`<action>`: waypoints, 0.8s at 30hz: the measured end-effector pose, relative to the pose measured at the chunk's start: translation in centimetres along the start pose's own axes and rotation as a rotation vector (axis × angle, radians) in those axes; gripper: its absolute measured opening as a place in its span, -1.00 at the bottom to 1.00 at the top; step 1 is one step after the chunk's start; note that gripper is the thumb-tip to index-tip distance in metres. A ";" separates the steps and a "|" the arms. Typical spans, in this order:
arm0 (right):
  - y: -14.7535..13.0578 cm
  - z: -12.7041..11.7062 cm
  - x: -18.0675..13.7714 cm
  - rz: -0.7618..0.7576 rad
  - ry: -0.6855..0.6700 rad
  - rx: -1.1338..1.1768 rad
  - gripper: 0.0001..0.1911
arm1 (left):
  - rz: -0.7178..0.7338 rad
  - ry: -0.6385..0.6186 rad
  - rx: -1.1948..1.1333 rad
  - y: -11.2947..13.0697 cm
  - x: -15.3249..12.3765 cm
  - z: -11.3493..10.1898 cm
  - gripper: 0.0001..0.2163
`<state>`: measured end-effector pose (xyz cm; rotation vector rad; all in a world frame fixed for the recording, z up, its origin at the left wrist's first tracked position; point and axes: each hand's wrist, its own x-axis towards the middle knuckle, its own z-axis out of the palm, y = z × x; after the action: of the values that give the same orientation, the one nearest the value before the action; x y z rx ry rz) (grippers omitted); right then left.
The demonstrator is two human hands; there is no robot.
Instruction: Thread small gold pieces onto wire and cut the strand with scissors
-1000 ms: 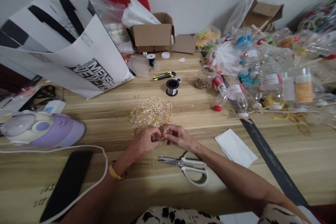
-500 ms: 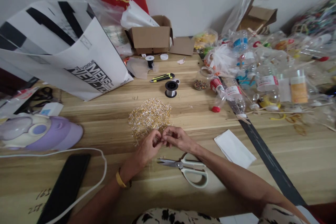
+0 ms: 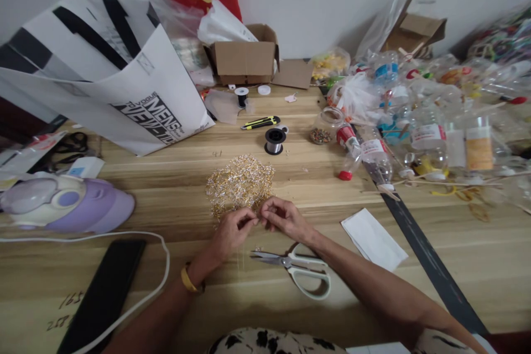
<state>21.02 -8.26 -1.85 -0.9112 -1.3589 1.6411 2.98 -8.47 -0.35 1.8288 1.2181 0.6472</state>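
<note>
1. Pinches a tiny piece (image 3: 258,219) between both hands, close to the near edge of a heap of gold and clear beaded strands (image 3: 241,182) on the desk (image 3: 174,177); cannot tell what the piece is.
2. Brings thumb and forefinger of the left hand (image 3: 233,231) together at the tips on the piece, with a narrow gap behind them; wears a yellow bracelet (image 3: 187,280) on that wrist.
3. Sets the right hand (image 3: 287,219) just beside, thumb and forefinger likewise closed on the piece, the other fingers curled in.
4. Has small bits (image 3: 258,249) lying below the hands, near the tips of white-handled scissors (image 3: 286,261), blades slightly parted.
5. Has a spool of silvery wire (image 3: 274,142) standing beyond the heap, with a yellow-and-black cutter (image 3: 261,123) just behind.
6. Has a clear jar with beads (image 3: 320,135) farther right, then a crowd of plastic bottles (image 3: 429,135); nearer, folded white paper (image 3: 374,239).
7. Has a black phone (image 3: 105,290) at left, beside a white cable (image 3: 167,259); above these, a purple-and-cream device (image 3: 95,204) and a large white bag (image 3: 166,86).
8. Has a cardboard box (image 3: 244,62) at the back.
</note>
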 end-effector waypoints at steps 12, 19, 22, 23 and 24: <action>0.6 0.0 -0.3 -0.068 0.011 -0.150 -0.73 | -0.115 -0.016 -0.249 -0.6 0.1 -0.3 -0.85; 0.5 0.0 -0.4 -0.096 0.009 -0.186 -0.74 | -0.122 0.004 -0.286 -0.6 0.1 -0.4 -0.81; 0.4 0.0 -0.5 -0.097 0.001 -0.186 -0.75 | -0.136 0.015 -0.290 -0.4 0.1 -0.5 -0.79; 0.3 0.1 -0.5 -0.099 -0.003 -0.189 -0.75 | -0.140 0.019 -0.292 -0.3 0.1 -0.5 -0.79; 0.3 0.1 -0.5 -0.103 -0.010 -0.197 -0.76 | -0.144 0.024 -0.295 -0.3 0.1 -0.5 -0.78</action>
<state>21.14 -8.78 -2.11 -0.9298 -1.5686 1.4548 2.50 -8.10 -0.31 1.4797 1.1888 0.7271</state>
